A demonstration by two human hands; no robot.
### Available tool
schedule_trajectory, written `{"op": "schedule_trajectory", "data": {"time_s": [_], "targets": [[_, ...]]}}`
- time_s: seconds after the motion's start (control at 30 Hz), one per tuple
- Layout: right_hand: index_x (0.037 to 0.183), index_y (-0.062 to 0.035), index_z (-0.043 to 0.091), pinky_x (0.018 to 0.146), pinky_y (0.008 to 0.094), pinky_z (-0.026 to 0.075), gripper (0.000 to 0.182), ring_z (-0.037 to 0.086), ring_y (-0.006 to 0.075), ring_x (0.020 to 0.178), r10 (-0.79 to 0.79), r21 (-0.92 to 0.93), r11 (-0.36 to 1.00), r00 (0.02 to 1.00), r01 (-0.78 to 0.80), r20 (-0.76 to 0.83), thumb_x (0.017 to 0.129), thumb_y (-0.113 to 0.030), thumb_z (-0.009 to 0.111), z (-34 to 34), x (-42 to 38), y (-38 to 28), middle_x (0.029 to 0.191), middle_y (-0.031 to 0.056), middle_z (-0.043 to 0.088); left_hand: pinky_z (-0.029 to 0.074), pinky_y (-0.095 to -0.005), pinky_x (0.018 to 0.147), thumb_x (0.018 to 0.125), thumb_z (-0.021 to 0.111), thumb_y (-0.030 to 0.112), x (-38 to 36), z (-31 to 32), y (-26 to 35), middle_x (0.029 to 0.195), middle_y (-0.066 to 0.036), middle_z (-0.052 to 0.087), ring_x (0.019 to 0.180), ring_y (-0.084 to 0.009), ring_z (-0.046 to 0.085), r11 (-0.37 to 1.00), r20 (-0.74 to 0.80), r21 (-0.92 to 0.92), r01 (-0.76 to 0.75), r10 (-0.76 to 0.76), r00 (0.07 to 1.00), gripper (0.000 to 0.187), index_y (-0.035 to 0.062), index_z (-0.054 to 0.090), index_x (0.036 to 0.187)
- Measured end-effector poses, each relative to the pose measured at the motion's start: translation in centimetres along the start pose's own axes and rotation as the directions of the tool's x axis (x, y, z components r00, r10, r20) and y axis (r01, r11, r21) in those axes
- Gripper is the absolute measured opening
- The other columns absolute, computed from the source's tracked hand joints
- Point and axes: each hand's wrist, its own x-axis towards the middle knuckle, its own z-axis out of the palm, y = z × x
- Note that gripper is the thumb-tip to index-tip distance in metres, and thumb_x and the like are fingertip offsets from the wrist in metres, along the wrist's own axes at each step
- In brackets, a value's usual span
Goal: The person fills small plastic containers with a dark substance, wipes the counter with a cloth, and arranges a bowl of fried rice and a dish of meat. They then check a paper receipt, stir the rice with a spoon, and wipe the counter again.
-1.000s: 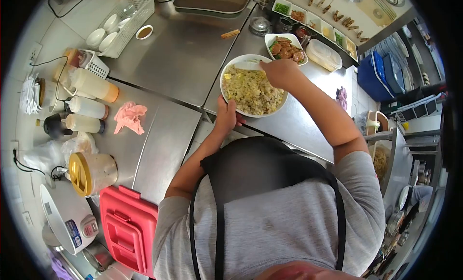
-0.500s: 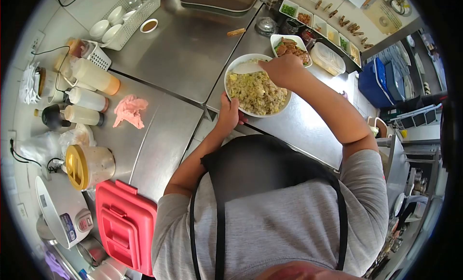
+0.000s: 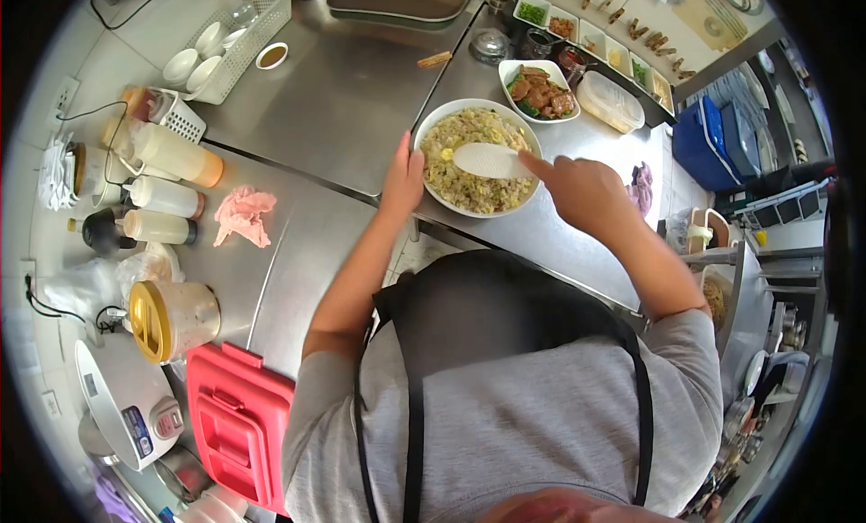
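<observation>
My right hand (image 3: 585,194) is closed around the handle of a white rice paddle (image 3: 485,160). The paddle's blade lies flat over the fried rice (image 3: 478,194), which fills a round white bowl (image 3: 420,133). At the bowl's left side is my left hand (image 3: 403,180), its fingers stretched out along the outer wall and its palm toward the bowl. Just behind the bowl stands a squarish white dish (image 3: 510,70) with browned meat pieces (image 3: 541,95) and some green vegetable.
Right of the meat dish sits a lidded plastic container (image 3: 609,102); a row of topping tubs (image 3: 591,38) runs behind. A sauce dish (image 3: 271,56), pink cloth (image 3: 244,215) and squeeze bottles (image 3: 167,198) are on the left. A red lid (image 3: 239,424) lies near my left elbow.
My right hand has moved toward me and to the right, swinging the paddle from the bowl's far edge to mid-bowl. My left hand has slid up the bowl's left side, its fingers straightening.
</observation>
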Motion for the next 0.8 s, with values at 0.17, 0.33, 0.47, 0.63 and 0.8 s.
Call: {"op": "schedule_trajectory", "data": {"time_s": [0.17, 0.33, 0.47, 0.63, 0.8], "targets": [[0.125, -0.0197, 0.035, 0.057, 0.0361, 0.046, 0.054, 0.058, 0.0245, 0.067, 0.054, 0.157, 0.986, 0.998, -0.049, -0.025, 0.074, -0.005, 0.043, 5.7, -0.8, -1.4, 0.077, 0.0091, 0.056, 0.033, -0.0318, 0.089, 0.086, 0.036, 0.025, 4.9, 0.5, -0.2, 0.11, -0.022, 0.048, 0.104, -0.0299, 0.045, 0.986, 0.219, 0.045, -0.16, 0.147, 0.965, 0.045, -0.0012, 0.034, 0.123], [0.127, -0.0222, 0.031, 0.063, 0.0371, 0.046, 0.056, 0.058, 0.0261, 0.074, 0.219, 0.333, 0.917, 0.975, -0.221, 0.045, 0.075, -0.004, 0.04, 4.6, -2.2, -0.8, 0.085, 0.0126, 0.055, 0.034, -0.0318, 0.088, 0.087, 0.032, 0.027, 5.8, 0.4, 0.4, 0.109, -0.018, 0.049, 0.102, -0.0291, 0.046, 0.989, 0.288, 0.117, -0.093, 0.056, 0.956, 0.044, 0.0019, 0.037, 0.122], [0.129, -0.0217, 0.028, 0.067, 0.038, 0.046, 0.057, 0.057, 0.0274, 0.081, 0.336, 0.427, 0.839, 0.939, -0.337, 0.08, 0.076, -0.003, 0.038, 7.3, -0.5, -1.4, 0.091, 0.0146, 0.054, 0.027, -0.0294, 0.095, 0.089, 0.025, 0.031, 4.7, 0.3, 2.1, 0.123, -0.019, 0.04, 0.115, -0.0272, 0.037, 0.987, 0.307, 0.159, 0.0, -0.049, 0.951, 0.046, 0.0011, 0.036, 0.123], [0.129, -0.0199, 0.028, 0.066, 0.0392, 0.045, 0.054, 0.057, 0.0302, 0.077, 0.324, 0.472, 0.838, 0.946, -0.275, -0.023, 0.078, -0.004, 0.036, 7.6, -0.2, -2.9, 0.088, 0.0151, 0.055, 0.028, -0.0305, 0.094, 0.089, 0.024, 0.032, 2.1, 1.5, 2.2, 0.121, -0.021, 0.041, 0.113, -0.0299, 0.039, 0.977, 0.127, 0.214, 0.009, -0.037, 0.991, 0.049, -0.001, 0.035, 0.123], [0.129, -0.0196, 0.028, 0.066, 0.0393, 0.045, 0.055, 0.057, 0.0296, 0.076, 0.366, 0.489, 0.809, 0.931, -0.326, 0.014, 0.077, -0.003, 0.037, 8.9, -0.7, -2.6, 0.088, 0.0152, 0.056, 0.026, -0.0379, 0.095, 0.086, 0.029, 0.026, -1.7, 3.4, 3.0, 0.122, -0.028, 0.034, 0.115, -0.0376, 0.033, 0.971, 0.003, 0.238, -0.036, 0.036, 0.999, 0.052, -0.0108, 0.025, 0.123]]}}
